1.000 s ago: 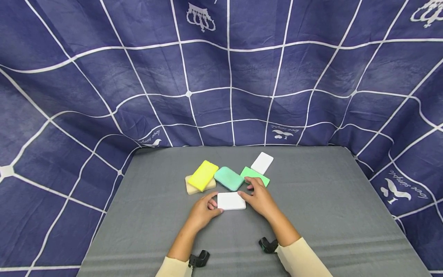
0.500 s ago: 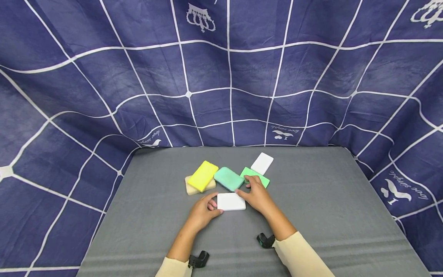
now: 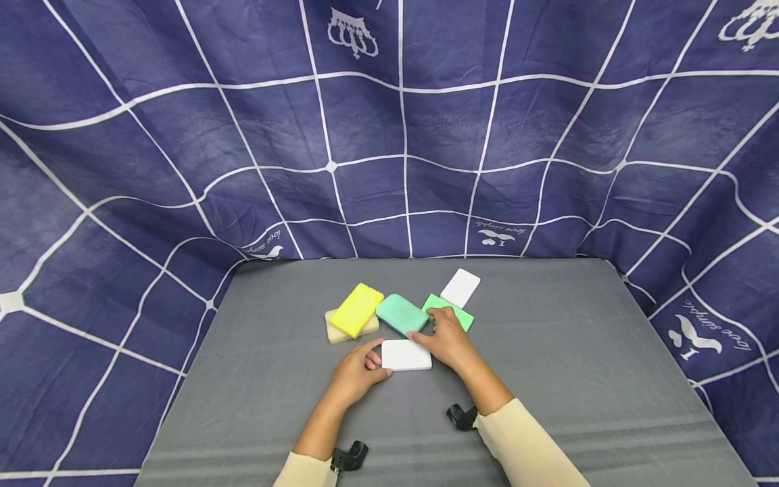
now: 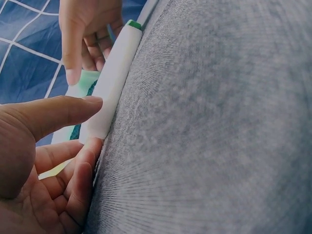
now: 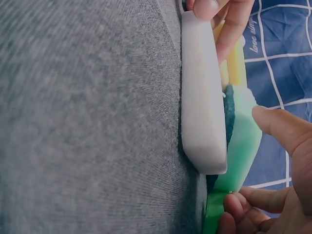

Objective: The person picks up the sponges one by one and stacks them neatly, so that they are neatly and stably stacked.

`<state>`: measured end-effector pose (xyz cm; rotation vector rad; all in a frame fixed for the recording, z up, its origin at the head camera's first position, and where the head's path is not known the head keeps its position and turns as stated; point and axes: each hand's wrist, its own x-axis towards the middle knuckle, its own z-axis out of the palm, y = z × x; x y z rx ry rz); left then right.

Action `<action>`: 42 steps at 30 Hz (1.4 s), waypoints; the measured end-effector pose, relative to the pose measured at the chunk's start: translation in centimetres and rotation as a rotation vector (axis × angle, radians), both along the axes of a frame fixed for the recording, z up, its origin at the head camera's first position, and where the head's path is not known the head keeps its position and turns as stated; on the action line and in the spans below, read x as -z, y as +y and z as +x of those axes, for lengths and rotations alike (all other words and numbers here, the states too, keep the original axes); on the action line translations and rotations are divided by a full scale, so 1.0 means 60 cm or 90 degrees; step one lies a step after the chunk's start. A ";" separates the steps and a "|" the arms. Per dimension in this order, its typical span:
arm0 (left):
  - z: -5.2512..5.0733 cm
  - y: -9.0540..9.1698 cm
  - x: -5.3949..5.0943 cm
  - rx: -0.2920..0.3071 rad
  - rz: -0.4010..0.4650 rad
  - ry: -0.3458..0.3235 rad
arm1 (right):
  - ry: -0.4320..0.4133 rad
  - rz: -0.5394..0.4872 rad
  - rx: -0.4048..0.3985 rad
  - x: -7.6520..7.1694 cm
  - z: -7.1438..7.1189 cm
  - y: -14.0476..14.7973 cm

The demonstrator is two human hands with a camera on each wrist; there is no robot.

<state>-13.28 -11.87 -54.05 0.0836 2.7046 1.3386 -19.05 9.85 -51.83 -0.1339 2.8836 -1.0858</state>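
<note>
A white sponge block lies flat on the grey cloth. My left hand grips its left end, thumb at the near corner and fingers at the far one. Just behind it is a teal sponge with a dark scouring layer underneath, seen in the right wrist view. My right hand spans the right part of this teal sponge, thumb at its near edge and fingertips at its right end. Those right fingers also lie beside a green sponge, partly covering it in the head view.
To the left, a yellow sponge lies across a beige sponge. Another white block touches the green sponge at the back right. A blue gridded curtain rises along the back and sides of the grey-covered table.
My right hand has shifted slightly left and away from me, its thumb passing from the white block's far edge to the teal sponge. My left hand has stayed in place.
</note>
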 end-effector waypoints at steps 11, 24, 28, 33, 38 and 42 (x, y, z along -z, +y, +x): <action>0.000 -0.001 0.001 0.001 -0.004 0.005 | 0.025 0.024 0.000 0.001 0.000 -0.007; -0.002 -0.002 0.004 0.007 -0.005 0.007 | 0.044 0.028 0.023 0.004 0.001 -0.013; -0.002 -0.001 0.005 0.008 -0.007 0.007 | 0.052 0.024 0.024 0.006 0.002 -0.012; -0.002 -0.001 0.005 0.005 -0.006 0.007 | 0.037 0.006 0.025 0.005 0.002 -0.009; -0.002 -0.001 0.005 0.002 -0.008 0.005 | 0.019 -0.033 0.024 0.005 -0.001 -0.003; -0.002 -0.001 0.006 -0.001 -0.008 0.006 | 0.002 -0.069 0.028 0.003 -0.001 0.002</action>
